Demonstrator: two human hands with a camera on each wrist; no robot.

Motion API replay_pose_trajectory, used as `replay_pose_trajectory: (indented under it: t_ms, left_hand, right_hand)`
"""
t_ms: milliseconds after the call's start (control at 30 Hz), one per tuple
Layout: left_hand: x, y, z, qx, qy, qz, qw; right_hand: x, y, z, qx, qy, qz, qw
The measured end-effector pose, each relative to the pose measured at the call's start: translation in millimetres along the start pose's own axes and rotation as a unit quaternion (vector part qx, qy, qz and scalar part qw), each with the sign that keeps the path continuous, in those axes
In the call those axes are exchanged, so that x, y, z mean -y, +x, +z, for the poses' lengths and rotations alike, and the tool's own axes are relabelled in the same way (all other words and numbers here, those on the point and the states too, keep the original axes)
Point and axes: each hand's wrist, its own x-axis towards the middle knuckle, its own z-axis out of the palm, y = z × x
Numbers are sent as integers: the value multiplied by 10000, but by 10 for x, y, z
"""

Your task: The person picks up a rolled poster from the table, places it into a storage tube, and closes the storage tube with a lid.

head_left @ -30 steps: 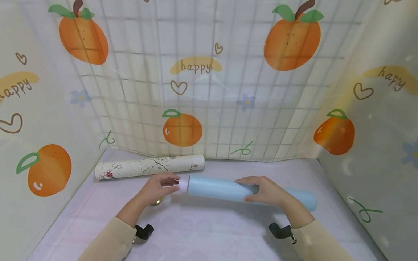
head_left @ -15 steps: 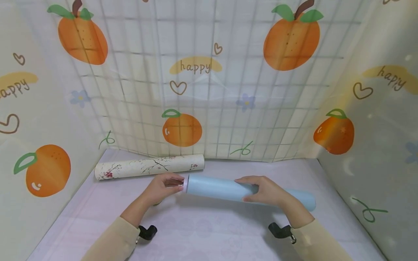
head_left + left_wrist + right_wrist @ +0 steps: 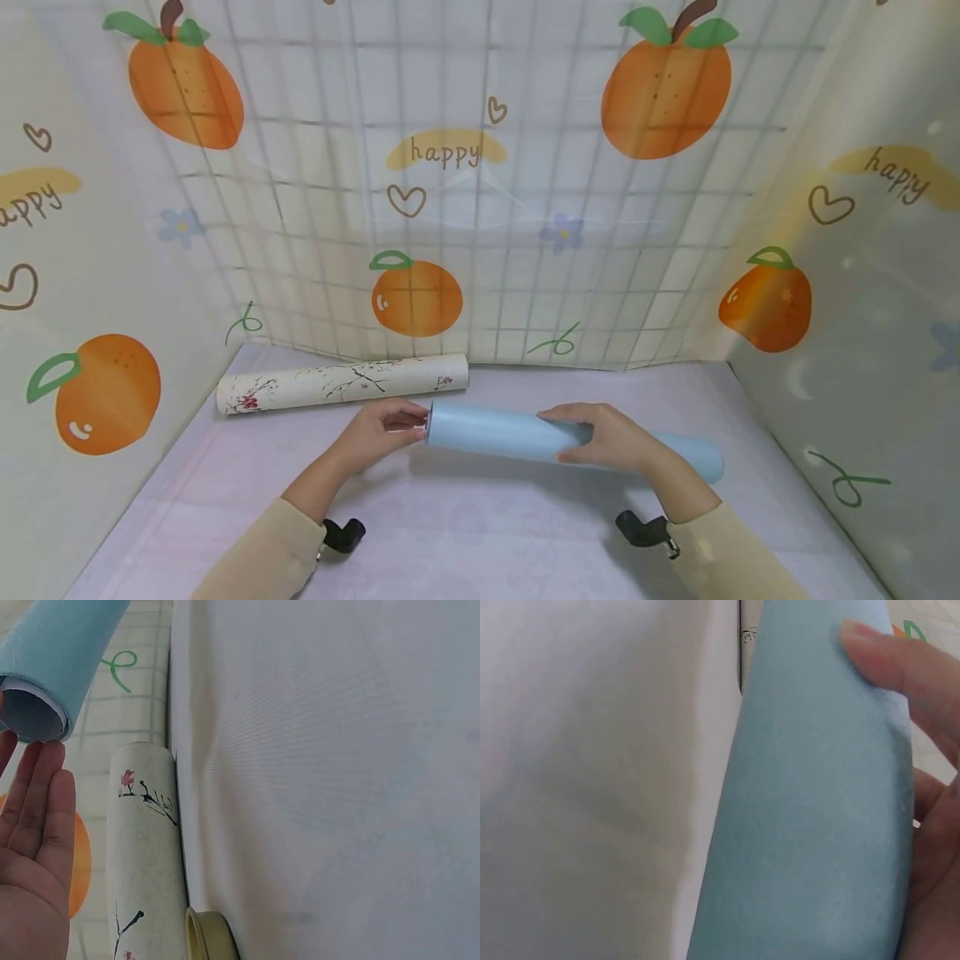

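A light blue roll (image 3: pixel 487 432), looking like rolled wallpaper, lies slanted in mid-scene, its left end raised off the table. My right hand (image 3: pixel 611 437) grips it around the middle, thumb on the near side, as the right wrist view's blue roll (image 3: pixel 810 787) confirms. My left hand (image 3: pixel 382 432) is at the roll's left end, its fairly straight fingertips touching the rim. In the left wrist view that end of the blue roll (image 3: pixel 67 652) shows a hollow opening with a white inner layer, just beyond the fingers (image 3: pixel 56 817).
Behind the left hand lies a cream roll (image 3: pixel 345 383) with a blossom-branch print. A gold-coloured ring (image 3: pixel 214 937), perhaps a tape roll, is beside it in the left wrist view. Patterned cloth walls (image 3: pixel 502 250) enclose the table (image 3: pixel 465 533) at the back and sides.
My left hand has moved slightly right, and the pale inner piece that stuck out of the blue roll's left end has slid inside. The right hand has kept its grip.
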Motion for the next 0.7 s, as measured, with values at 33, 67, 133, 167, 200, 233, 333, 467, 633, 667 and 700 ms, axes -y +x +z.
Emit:
replay_pose_trajectory:
  t_ms: [33,67,133,167,200,233,333,467,633,667,700]
  left_hand:
    - [-8,0,1,3,-4,-26,10000]
    - [-7,1,3,5,-14,-44,10000]
    - [-4,2,1,-3,0,-54,10000]
    - [1,3,1,-3,20,-58,10000]
    - [5,3,1,1,37,-55,10000]
    - [10,2,1,8,57,-46,10000]
    - [17,-1,1,48,98,16,9999]
    - [13,1,4,106,104,129,9998]
    - [24,9,18,129,130,259,9995]
    - [27,8,20,126,141,274,9994]
    - [30,7,21,118,157,305,9993]
  right_hand:
    - [0,-1,-1,5,20,32,10000]
    - [-1,-1,-2,8,33,43,10000]
    - [-2,0,-2,4,51,52,10000]
    - [-4,0,-2,4,55,48,10000]
    - [-4,0,-2,0,80,41,10000]
    - [-4,0,-1,-5,88,35,10000]
    - [-3,-2,0,-8,79,-1,10000]
    - [-5,-2,1,-31,47,-13,10000]
    - [1,1,1,-36,13,27,10000]
    - [2,1,1,-30,3,33,10000]
    - [4,0,1,-34,2,33,10000]
